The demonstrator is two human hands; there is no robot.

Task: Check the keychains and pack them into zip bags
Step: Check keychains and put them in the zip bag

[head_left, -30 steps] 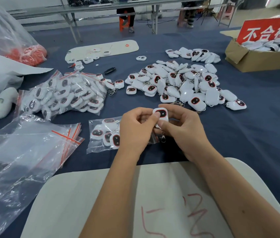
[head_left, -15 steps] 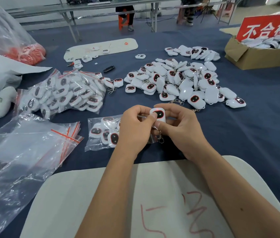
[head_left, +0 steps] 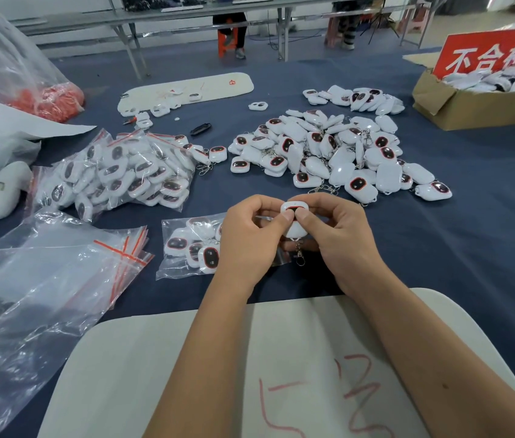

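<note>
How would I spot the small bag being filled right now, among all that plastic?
Start from the white board at the near table edge and look just past it, to the hands' left. The part-filled zip bag lies flat there, holding only a few keychains, unlike the stuffed bags behind or the empty bags to its left.

**Open lanes and blocks on the surface**

Bare blue cloth along the right edge of the surface [head_left: 486,248], below the cardboard box [head_left: 471,105] at the far right corner. Loose keychain heap [head_left: 329,153] blocks the far centre. Filled zip bags [head_left: 123,172] and empty bags [head_left: 44,295] crowd the left edge. White board [head_left: 218,374] covers the near edge.
</note>
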